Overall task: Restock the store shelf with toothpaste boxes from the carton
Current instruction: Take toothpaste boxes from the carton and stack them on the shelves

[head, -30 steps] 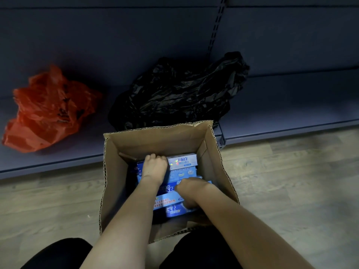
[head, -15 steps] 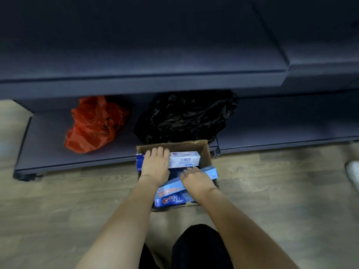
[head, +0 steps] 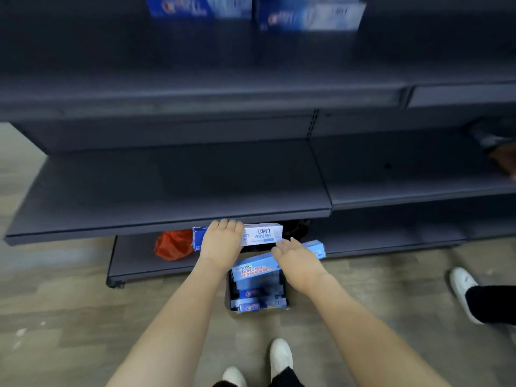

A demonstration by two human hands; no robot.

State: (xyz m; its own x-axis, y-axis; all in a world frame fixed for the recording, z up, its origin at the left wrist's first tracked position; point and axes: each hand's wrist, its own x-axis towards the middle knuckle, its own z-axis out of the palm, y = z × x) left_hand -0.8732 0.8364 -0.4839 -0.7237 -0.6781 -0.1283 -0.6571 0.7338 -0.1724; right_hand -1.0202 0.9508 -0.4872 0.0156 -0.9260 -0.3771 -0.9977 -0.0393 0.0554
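So my left hand [head: 222, 241] is clamped on a white-and-blue toothpaste box [head: 262, 233], my right hand [head: 297, 259] on a light-blue one [head: 255, 270] — both just above the brown cardboard carton [head: 257, 296], which holds more boxes. A few blurred blue boxes [head: 308, 15] stand on top; the grey metal shelf [head: 173, 188] is bare — its front edge stands in my way.

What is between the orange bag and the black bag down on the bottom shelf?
In the head view, the left hand and its toothpaste box cover the gap between the orange bag and black bag; the shelf there is hidden.
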